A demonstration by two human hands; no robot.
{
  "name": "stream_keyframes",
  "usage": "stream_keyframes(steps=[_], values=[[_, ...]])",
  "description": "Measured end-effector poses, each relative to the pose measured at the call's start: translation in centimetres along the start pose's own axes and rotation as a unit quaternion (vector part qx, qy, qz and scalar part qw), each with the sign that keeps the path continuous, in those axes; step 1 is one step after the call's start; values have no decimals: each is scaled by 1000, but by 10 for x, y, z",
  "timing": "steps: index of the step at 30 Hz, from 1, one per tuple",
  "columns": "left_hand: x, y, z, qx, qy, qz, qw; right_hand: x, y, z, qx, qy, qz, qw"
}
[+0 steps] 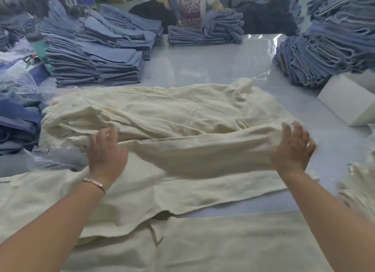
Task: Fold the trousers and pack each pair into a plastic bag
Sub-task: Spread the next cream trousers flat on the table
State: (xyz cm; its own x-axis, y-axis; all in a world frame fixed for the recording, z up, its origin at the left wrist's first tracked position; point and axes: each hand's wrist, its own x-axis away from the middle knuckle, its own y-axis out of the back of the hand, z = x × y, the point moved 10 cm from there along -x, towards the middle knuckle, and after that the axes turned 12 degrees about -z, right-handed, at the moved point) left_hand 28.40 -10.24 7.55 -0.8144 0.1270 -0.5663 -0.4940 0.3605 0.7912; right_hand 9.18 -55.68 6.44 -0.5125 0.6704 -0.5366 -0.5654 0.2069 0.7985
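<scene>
Two hands work the cream trousers [162, 113] at the centre of the frame. Your left hand [106, 149] grips a fold of the cream cloth at centre left, fingers curled into the fabric, with a thin bracelet [94, 183] on the wrist. Your right hand [292, 147] holds the other end of the same raised fold at centre right, thumb under and fingers spread over the top edge. The fold hangs taut between both hands, lifted just above the cloth beneath. More cream fabric [182, 241] lies flat across the lower frame, over the near edge of the pale bench [213, 62]. Stacks of folded blue trousers [95, 54] stand at upper left, and a rougher heap of blue denim [328, 44] fills the upper right. A white box [349, 101] sits below that heap at right. Clear plastic bags [18, 80] lie at the left edge. A person in a patterned apron [190, 5] stands at top centre behind another blue pile [209, 32].
</scene>
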Motion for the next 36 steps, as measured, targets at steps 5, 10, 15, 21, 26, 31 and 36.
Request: stream_keyframes(steps=[5, 10, 15, 21, 26, 31, 36], values=[[99, -14, -67, 75, -176, 58, 980, 102, -34, 27, -47, 166, 135, 976], [186, -77, -43, -18, -164, 325, 931, 166, -75, 18, 5, 208, 351, 913], [190, -36, -46, -13, -143, 294, 945, 140, -23, 40, -86, 308, 174, 931], [218, -3, -26, -71, -103, 291, 949, 118, -41, -2, 195, 321, 225, 899], [243, -10, 0, -109, -22, 326, 939, 136, -35, -33, 93, 272, 280, 916], [253, -11, -11, -32, -43, 354, 934, 151, -22, -27, 64, 209, 254, 942], [261, 17, -13, -1, -93, 332, 939, 217, 3, 72, -71, 270, 239, 930]])
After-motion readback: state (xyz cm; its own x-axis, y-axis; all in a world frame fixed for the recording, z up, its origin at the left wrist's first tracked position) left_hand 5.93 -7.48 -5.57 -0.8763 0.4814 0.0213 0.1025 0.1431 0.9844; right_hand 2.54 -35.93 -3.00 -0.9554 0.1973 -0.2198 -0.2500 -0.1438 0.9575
